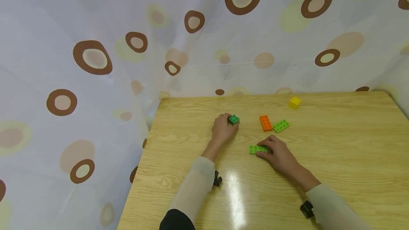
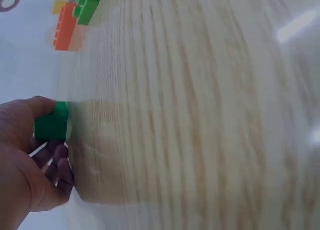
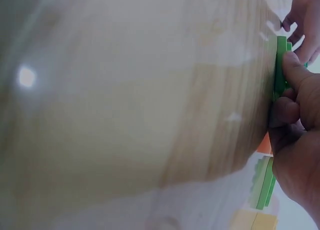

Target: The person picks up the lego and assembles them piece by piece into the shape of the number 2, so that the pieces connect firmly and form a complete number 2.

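Note:
My left hand point(image 1: 222, 129) grips a dark green toy brick point(image 1: 234, 119) between thumb and fingers, low over the wooden table. In the left wrist view the same green brick point(image 2: 52, 122) shows its smooth side. Nearer to me, my right hand point(image 1: 278, 154) pinches the right end of a flat light green toy brick point(image 1: 254, 149), its studs facing up. The right wrist view shows the thumb laid along this green brick point(image 3: 281, 65). Behind the right hand lie an orange brick point(image 1: 265, 123) and a second light green brick point(image 1: 281, 126), their near ends close together.
A yellow brick point(image 1: 294, 102) stands near the back edge of the wooden table point(image 1: 345, 159). A patterned curtain point(image 1: 204, 42) hangs behind the table and along its left side. Each sleeve has a small black device at the wrist.

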A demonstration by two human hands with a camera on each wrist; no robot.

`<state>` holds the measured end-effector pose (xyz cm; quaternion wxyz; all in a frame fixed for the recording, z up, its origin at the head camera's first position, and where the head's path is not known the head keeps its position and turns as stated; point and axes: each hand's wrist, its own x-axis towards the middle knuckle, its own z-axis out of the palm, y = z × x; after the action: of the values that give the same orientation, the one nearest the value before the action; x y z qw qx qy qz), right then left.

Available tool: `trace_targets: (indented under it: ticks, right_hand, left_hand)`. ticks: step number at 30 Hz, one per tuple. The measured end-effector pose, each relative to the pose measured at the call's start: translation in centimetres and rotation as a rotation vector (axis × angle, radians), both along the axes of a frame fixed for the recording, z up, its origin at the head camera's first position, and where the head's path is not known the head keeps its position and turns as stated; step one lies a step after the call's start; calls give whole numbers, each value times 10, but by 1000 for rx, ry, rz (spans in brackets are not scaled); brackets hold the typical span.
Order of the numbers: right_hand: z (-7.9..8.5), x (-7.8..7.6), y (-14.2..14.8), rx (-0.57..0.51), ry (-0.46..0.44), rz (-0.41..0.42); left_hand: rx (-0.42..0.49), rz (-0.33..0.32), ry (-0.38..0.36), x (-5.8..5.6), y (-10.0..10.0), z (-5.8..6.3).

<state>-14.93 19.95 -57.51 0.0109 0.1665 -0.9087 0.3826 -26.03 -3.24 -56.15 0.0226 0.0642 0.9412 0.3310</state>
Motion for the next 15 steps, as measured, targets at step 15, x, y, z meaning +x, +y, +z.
trace_targets:
  ticks: [15]
  right_hand:
    - [-5, -9, 18, -91, -89, 105]
  left_hand:
    - [265, -302, -1, 33, -27, 20]
